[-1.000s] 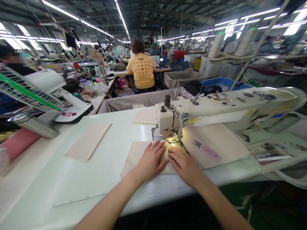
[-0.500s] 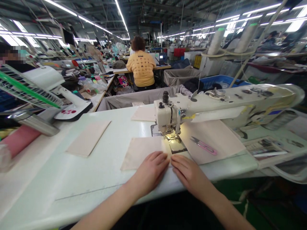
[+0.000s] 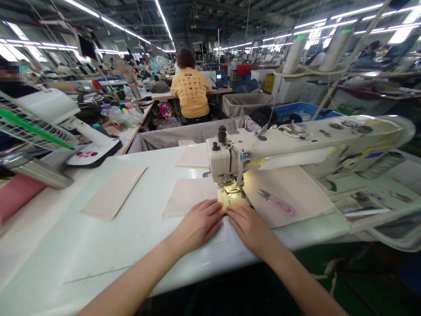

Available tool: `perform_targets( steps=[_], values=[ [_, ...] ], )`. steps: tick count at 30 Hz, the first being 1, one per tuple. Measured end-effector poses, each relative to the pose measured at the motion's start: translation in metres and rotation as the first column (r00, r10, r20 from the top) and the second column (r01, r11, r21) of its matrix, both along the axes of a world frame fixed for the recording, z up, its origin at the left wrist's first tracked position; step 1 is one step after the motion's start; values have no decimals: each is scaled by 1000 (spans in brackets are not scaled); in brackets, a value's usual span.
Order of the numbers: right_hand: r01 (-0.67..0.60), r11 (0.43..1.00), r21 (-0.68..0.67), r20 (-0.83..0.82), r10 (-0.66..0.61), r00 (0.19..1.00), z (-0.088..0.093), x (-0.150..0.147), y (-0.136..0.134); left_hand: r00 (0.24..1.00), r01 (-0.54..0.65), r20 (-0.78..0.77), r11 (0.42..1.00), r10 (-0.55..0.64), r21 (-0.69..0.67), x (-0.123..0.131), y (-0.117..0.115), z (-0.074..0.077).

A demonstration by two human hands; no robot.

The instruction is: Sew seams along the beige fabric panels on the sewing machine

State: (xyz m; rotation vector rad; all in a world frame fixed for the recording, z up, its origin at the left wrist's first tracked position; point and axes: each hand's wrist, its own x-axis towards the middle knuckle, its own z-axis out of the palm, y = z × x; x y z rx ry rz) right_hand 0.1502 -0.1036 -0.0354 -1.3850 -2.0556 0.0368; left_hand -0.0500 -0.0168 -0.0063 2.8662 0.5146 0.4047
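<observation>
at the needle end of the sewing machine (image 3: 225, 160), a pale piece of cloth (image 3: 189, 195) lies flat on the worktop (image 3: 148, 241), its right side reaching the lit spot by the metal foot (image 3: 233, 190). the left hand (image 3: 204, 219) rests palm down over the near right corner of this cloth, fingers side by side and pointing toward the foot. the right hand (image 3: 248, 226) lies opposite, fingers close together and slightly bent, the tips just beside those of the left. whether either of the hands pinches the edge or only presses it down, i cannot tell, since the fingers cover that spot.

the step in hand looks like lining up the cloth and guiding its edge at the foot; whether the needle is down in it is too small to see. as i judge it, the next move calls for light, even pressure from both hands, a straight edge, and fingertips clear of the needle. uneven pulling could skew the cloth.

right of the foot, pink-handled scissors (image 3: 278, 202) lie on a larger sheet (image 3: 307, 188), apart from the right hand. another pale panel (image 3: 113, 193) lies well to the left.
</observation>
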Motion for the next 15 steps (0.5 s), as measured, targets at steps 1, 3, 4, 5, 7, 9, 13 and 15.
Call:
perform_targets(
  steps=[1,3,4,5,7,9,13,15],
  values=[
    [5,1000,-10,2,-5,1000,1,-1,5,1000,-5,2,1000,5,-3,1,5,0],
    [31,999,-26,8,-31,999,1,-3,14,1000,-11,9,1000,11,-4,3,15,1],
    [52,998,-32,13,-51,999,1,-4,19,1000,-12,12,1000,12,-4,4,20,1],
    [75,996,-39,20,-74,997,1,-4,23,1000,-12,14,1000,12,-3,6,25,2],
    [117,992,-53,27,-116,993,-1,-6,30,1000,-7,10,1000,7,-1,8,35,3],
    [136,989,-63,17,-135,991,-3,-7,33,1000,-4,3,1000,4,4,9,45,3],
    [130,991,-44,-45,-132,990,-10,-7,28,1000,0,-1,1000,0,-1,11,61,2],
    [130,991,-25,-73,-132,989,-13,-7,23,1000,3,4,1000,-3,-12,12,64,1]
  ],
)
